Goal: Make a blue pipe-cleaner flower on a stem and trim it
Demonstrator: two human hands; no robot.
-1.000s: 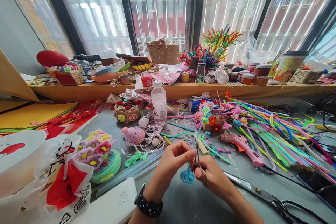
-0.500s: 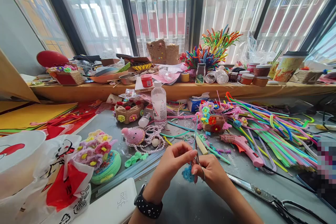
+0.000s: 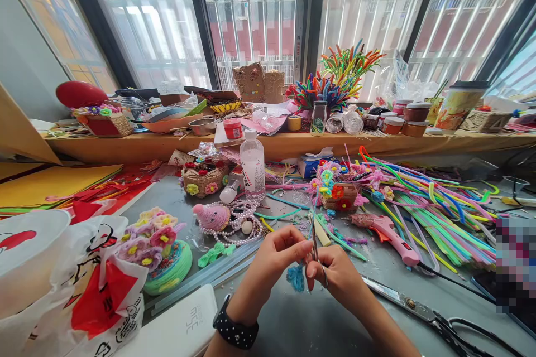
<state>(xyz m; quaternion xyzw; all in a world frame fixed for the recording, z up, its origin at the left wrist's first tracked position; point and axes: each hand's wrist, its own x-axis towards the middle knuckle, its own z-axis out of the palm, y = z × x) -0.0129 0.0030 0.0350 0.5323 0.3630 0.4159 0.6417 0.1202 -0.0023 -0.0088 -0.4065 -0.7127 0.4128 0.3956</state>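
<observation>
My left hand [image 3: 278,259], with a dotted black band on its wrist, pinches a blue fuzzy pipe-cleaner flower [image 3: 296,278] that hangs below its fingers. Close against it, my right hand [image 3: 340,276] grips small scissors [image 3: 315,240], thumb and fingers at the handle loops and blades pointing up and away. A thin blue strand seems to run up beside the blades; whether they touch it is hard to make out. Beyond the hands lies a pale glue stick or block [image 3: 321,232] among colourful fuzzy scraps.
Right of my hands lie a pink glue gun [image 3: 393,237], large scissors [image 3: 408,302] and a heap of pipe cleaners [image 3: 444,223]. To the left are a white power bank [image 3: 180,323], a flower-topped green cushion [image 3: 170,268] and a plastic bag [image 3: 100,290]. A bottle [image 3: 252,167] stands behind.
The blue flower has turned and shifted slightly left under my left fingers. Both hands stay in nearly the same place, with the scissors still in the right.
</observation>
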